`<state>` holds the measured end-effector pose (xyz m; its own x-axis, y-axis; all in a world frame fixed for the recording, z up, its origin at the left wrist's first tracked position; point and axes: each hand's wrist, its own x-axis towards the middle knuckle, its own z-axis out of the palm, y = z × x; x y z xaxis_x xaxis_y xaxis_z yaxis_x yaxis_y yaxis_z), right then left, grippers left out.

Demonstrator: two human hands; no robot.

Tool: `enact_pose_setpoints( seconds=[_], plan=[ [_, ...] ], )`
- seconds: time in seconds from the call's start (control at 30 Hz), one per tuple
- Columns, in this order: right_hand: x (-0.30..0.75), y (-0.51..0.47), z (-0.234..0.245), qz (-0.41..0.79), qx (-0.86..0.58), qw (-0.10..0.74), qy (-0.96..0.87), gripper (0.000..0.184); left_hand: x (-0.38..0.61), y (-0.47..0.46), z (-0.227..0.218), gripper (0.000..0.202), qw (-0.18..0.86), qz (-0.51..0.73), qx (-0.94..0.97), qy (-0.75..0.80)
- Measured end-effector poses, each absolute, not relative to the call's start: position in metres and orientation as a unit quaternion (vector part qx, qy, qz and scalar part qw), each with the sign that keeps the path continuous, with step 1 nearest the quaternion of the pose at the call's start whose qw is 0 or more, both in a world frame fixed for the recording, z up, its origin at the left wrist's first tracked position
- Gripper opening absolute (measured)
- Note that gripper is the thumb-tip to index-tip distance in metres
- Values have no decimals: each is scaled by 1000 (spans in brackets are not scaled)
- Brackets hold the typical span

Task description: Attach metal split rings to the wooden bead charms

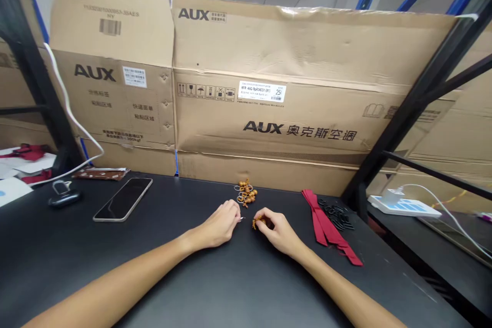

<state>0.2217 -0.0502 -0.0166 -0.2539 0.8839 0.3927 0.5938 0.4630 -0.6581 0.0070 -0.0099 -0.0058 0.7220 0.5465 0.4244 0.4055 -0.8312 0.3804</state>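
My left hand and my right hand meet near the middle of the black table. The left fingers pinch a thin, shiny metal pin, and its tip points toward the right hand. My right fingers grip a small orange-brown wooden bead, partly hidden by them. Just beyond both hands lies a heap of wooden gourd charms on metal split rings. Neither hand touches the heap.
A smartphone lies face up at the left. To the right lie a red ribbon and black cords. Flattened AUX cartons stand along the table's back edge. A shelf with a white power strip is at the right.
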Motion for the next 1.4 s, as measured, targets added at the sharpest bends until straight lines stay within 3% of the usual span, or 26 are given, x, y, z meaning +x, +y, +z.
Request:
enact_pose_setpoints(
  seconds=[0.4,1.03,1.4],
  plan=[
    [219,-54,-12,244,-456,384,-765,15,21,-30,-5,18,142,310,907,248],
    [212,-56,-13,248,-450,397,-761,12,20,-28,-8,18,119,277,921,247],
    [211,-57,-12,272,-460,410,-739,15,19,-22,-16,17,203,279,903,256]
  ],
)
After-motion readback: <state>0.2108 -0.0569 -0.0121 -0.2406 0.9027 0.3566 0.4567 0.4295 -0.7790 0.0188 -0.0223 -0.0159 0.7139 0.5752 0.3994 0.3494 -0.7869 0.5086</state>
